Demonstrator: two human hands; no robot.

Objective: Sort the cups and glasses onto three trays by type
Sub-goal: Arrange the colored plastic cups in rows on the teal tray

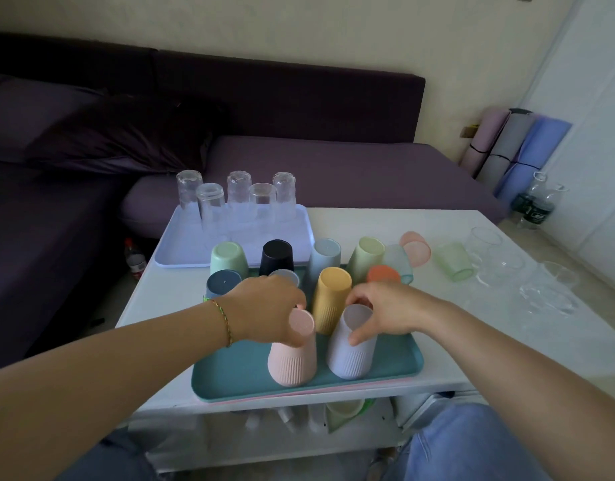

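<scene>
A teal tray [396, 364] at the table's near edge carries several upturned matte cups. My left hand [264, 310] grips the pink ribbed cup [292, 362] near its base, at the tray's front. My right hand [382, 312] grips the pale lilac ribbed cup [351, 355] beside it. A yellow cup [330, 300] stands just behind the two. Farther back, a light blue tray [181, 251] bears several upturned clear tall glasses [210, 206]. Translucent pink [417, 248] and green [453, 260] tumblers lie on the table to the right, next to several short clear glasses [542, 289].
The white table [507, 348] has a lower shelf with more items. A thin pink tray edge [299, 392] shows under the teal one. A dark purple sofa [333, 168] runs behind. Rolled mats [517, 147] and water bottles [535, 203] stand at the right wall.
</scene>
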